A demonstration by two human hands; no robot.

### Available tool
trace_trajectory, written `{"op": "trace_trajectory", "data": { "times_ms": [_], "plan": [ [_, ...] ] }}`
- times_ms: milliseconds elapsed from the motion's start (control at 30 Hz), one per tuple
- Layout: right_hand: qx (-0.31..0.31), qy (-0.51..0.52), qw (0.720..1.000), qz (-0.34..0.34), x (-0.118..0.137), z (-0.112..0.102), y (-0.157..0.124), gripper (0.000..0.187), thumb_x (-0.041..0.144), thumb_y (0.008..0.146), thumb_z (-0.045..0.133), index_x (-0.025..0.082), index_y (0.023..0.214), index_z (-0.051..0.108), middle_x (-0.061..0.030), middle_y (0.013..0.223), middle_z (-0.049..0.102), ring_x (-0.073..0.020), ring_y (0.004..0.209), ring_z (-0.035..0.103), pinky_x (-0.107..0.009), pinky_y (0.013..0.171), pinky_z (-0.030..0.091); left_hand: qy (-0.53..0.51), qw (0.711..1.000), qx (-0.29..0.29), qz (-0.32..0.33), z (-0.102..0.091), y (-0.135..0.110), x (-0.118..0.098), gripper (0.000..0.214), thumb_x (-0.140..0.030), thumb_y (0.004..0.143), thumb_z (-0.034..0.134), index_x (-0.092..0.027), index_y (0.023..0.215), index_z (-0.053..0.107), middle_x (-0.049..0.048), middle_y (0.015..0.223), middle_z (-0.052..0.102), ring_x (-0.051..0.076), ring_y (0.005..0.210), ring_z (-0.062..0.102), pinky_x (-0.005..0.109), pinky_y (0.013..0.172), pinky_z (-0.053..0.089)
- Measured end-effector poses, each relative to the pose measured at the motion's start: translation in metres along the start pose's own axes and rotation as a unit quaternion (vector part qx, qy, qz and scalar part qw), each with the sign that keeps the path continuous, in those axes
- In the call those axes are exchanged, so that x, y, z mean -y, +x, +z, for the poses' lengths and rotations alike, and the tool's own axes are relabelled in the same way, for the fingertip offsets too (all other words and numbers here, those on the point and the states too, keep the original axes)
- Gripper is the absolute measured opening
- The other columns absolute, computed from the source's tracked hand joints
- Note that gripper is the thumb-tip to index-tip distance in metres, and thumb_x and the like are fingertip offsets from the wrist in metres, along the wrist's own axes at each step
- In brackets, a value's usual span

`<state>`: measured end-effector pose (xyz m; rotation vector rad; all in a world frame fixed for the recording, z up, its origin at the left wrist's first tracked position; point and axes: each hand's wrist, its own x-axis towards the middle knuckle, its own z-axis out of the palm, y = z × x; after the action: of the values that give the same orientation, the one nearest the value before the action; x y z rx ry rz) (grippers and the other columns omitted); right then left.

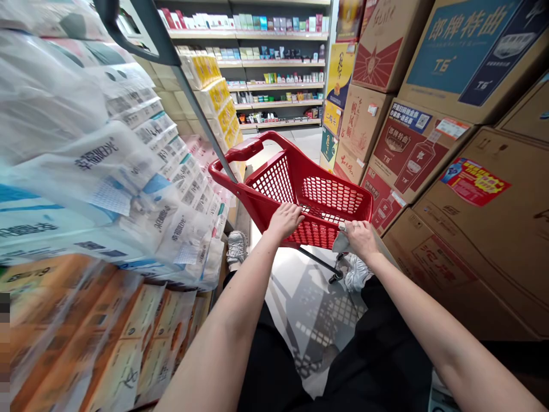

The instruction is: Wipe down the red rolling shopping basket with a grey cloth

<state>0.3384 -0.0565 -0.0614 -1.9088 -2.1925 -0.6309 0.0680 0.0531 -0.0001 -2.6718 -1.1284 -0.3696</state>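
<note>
A red plastic shopping cart point(304, 232) with a perforated basket stands in front of me in the aisle. Over its near rim curl the fingers of my left hand point(285, 220), which grips the edge left of the middle. Close to the basket's near right corner, my right hand point(361, 237) is closed on a pale grey cloth point(341, 242), pressed against the rim. The cloth hangs partly below that hand, and its fingers are partly hidden. I see nothing in the basket.
Stacked plastic-wrapped paper packs point(128, 171) line the left side, with orange packs point(86, 326) low in front. Cardboard cartons point(446, 51) are piled high on the right. A grey pole point(199, 114) slants at the cart's left. Stocked shelves point(278, 86) stand behind.
</note>
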Motion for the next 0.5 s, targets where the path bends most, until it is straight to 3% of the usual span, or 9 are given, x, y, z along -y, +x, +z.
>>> {"op": "trace_trajectory", "data": {
  "times_ms": [200, 500],
  "plan": [
    [-0.004, 0.010, 1.000, -0.010, -0.012, 0.011, 0.000, 0.037, 0.038, 0.096, 0.035, 0.010, 0.112, 0.053, -0.0134, 0.097, 0.058, -0.0232, 0.090, 0.047, -0.036, 0.089, 0.026, 0.036, 0.999, -0.014, -0.026, -0.014, -0.004, 0.041, 0.033, -0.039, 0.096, 0.031, -0.024, 0.095, 0.060, 0.0067, 0.095, 0.062, 0.022, 0.096, 0.051, 0.040, 0.098, 0.030],
    [0.014, -0.004, 0.999, 0.035, -0.004, 0.013, 0.019, 0.032, 0.030, 0.096, 0.033, 0.011, 0.114, 0.052, -0.0139, 0.096, 0.057, -0.0237, 0.087, 0.048, -0.036, 0.081, 0.028, 0.060, 0.996, -0.029, -0.055, -0.014, -0.012, 0.024, 0.033, -0.038, 0.095, 0.032, -0.024, 0.092, 0.062, 0.0077, 0.092, 0.063, 0.024, 0.096, 0.050, 0.043, 0.093, 0.031]
  ]
}}
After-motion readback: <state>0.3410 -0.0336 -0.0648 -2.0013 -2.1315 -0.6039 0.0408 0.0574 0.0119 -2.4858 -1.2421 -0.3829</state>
